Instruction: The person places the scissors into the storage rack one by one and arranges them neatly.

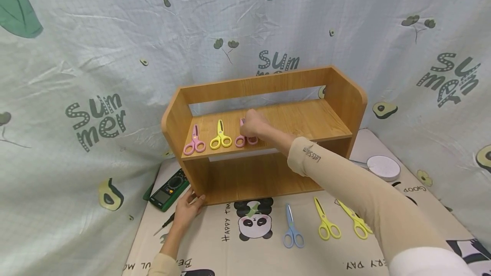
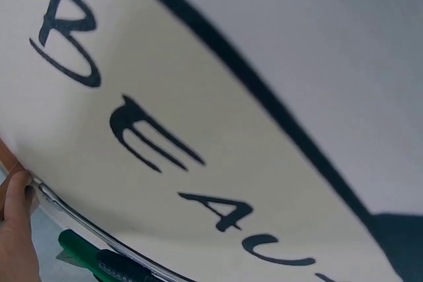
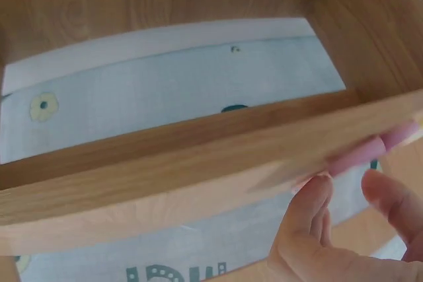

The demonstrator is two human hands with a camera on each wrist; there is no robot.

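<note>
A two-tier wooden shelf point(image 1: 261, 173) stands on the table. My left hand point(image 1: 186, 212) holds its lower left front corner, the thumb at the front and the fingers along the side. Over the upper board is my right hand point(image 1: 254, 123), above pink scissors point(image 1: 240, 141) that it partly covers. In the right wrist view, the thumb and forefinger of my right hand point(image 3: 337, 236) are apart beside the pink handles point(image 3: 360, 155). Further left on that board lie yellow scissors point(image 1: 220, 139) and another pink pair point(image 1: 194, 145).
Blue scissors point(image 1: 292, 233) and two yellow pairs, one nearer point(image 1: 326, 227) and one by my sleeve point(image 1: 358, 225), lie before the shelf. A green multimeter point(image 1: 168, 191) and a screwdriver point(image 1: 167, 220) are at left. A round white dish point(image 1: 383, 168) sits at right.
</note>
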